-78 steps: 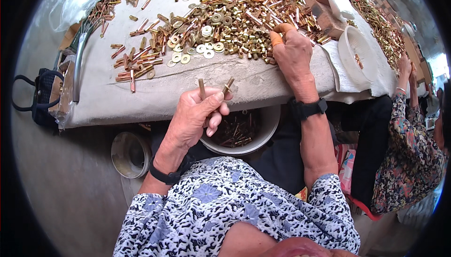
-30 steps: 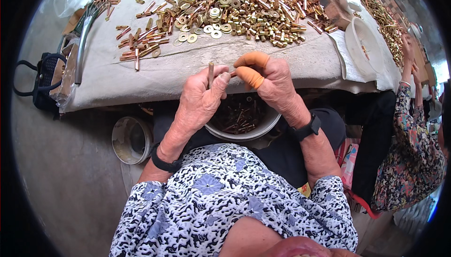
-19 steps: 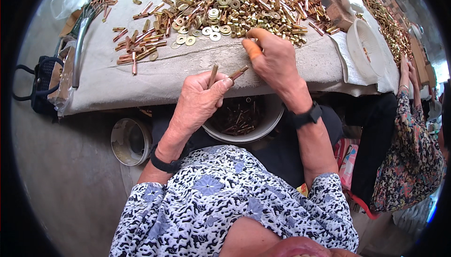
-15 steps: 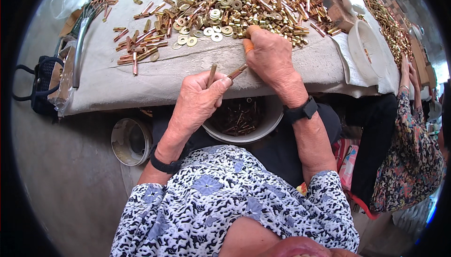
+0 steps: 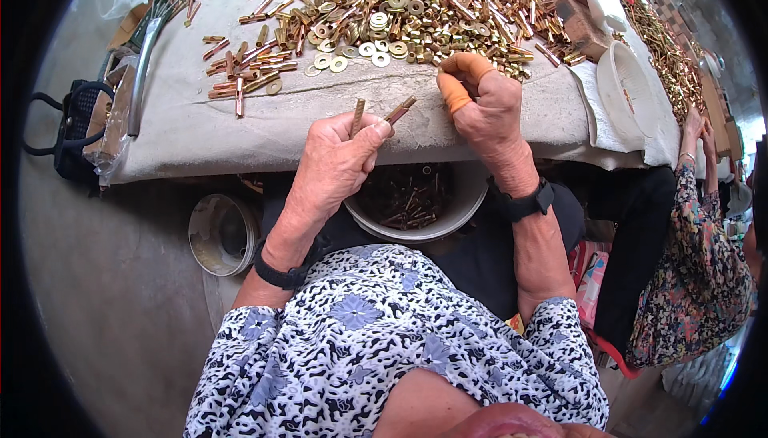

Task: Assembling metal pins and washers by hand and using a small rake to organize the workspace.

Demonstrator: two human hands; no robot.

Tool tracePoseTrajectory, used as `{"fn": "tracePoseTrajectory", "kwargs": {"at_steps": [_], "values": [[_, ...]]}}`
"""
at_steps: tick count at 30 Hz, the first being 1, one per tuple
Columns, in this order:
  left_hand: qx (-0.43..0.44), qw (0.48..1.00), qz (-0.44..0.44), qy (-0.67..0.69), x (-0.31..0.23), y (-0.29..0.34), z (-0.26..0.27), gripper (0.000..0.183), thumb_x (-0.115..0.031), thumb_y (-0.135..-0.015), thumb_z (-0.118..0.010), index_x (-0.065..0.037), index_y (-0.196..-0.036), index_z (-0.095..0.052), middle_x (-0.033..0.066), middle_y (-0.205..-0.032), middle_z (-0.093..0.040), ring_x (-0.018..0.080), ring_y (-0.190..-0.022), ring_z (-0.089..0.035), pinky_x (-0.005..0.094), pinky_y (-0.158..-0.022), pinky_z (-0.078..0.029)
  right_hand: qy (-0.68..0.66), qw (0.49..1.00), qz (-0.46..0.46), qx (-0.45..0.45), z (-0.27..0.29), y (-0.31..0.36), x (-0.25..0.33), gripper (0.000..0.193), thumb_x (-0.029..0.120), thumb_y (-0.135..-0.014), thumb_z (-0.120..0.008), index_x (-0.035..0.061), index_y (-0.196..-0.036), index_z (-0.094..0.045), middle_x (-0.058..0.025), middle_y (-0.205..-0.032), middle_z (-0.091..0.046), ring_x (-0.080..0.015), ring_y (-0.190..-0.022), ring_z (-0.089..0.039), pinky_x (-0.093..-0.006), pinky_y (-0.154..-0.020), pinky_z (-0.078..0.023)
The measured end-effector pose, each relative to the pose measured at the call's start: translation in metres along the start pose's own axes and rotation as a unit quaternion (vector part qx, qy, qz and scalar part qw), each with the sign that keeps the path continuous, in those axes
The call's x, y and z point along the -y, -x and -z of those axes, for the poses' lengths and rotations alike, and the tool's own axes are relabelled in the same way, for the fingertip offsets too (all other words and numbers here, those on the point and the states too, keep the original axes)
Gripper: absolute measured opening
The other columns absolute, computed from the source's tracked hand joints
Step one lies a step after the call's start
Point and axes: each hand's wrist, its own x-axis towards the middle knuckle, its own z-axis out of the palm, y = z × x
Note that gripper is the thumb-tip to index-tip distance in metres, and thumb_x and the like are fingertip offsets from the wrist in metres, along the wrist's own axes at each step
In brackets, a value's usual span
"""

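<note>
In the head view, the left hand (image 5: 336, 162) is closed in a loose fist, its fingers clamped on two short brown bolts (image 5: 376, 116) whose ends stick up and fan apart above the knuckles, over the near edge of the cloth-covered table (image 5: 208, 130). The right hand (image 5: 484, 110) is just beside it to the right, resting at the table's near edge with its fingers curled inward and drawn together; an orange finger cot (image 5: 458, 78) covers the thumb tip, and I cannot tell whether anything is pinched beneath the fingers. Just beyond the right hand lies a wide heap of brass-coloured bolts and sleeves (image 5: 448, 6), with a cluster of flat washers (image 5: 372, 50) at its near left side and a smaller scatter of copper-coloured sleeves (image 5: 244, 74) further left. Below both hands, in the person's lap, sits a white bowl (image 5: 460, 210) holding dark assembled pieces. A second, smaller pale tub (image 5: 220, 234) stands on the floor to the left, and a black bag (image 5: 72, 130) hangs at the table's left end. A white basin (image 5: 632, 102) sits on the table's right part, near another person's hand (image 5: 696, 130) in a floral sleeve.
</note>
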Motion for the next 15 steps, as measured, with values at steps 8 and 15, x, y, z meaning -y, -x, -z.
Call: {"fn": "tracePoseTrajectory", "kwargs": {"at_steps": [8,15], "values": [[0.003,1.0,-0.005,-0.015,0.003,0.0,-0.002,0.02,-0.021,-0.092,-0.059,-0.002,-0.09,-0.062,-0.0049,-0.054,-0.044,0.0005,-0.036,-0.03,0.0174,-0.032,-0.019,-0.193,0.975,-0.04,0.102,0.004,0.014,0.017,0.018,-0.006,-0.076,-0.057,0.0002,-0.092,-0.064,-0.0085,-0.08,-0.061,-0.015,-0.07,-0.06,-0.0255,-0.063,-0.049],[-0.016,0.993,-0.053,-0.101,0.009,-0.003,-0.003,0.02,-0.023,-0.091,-0.061,-0.003,-0.09,-0.062,-0.0051,-0.056,-0.047,0.0008,-0.04,-0.036,0.0169,-0.036,-0.024,-0.229,0.961,-0.116,0.104,0.005,0.018,0.019,0.015,0.0,-0.081,-0.062,-0.0008,-0.095,-0.064,-0.0117,-0.086,-0.066,-0.0154,-0.074,-0.063,-0.0263,-0.064,-0.049]]}}
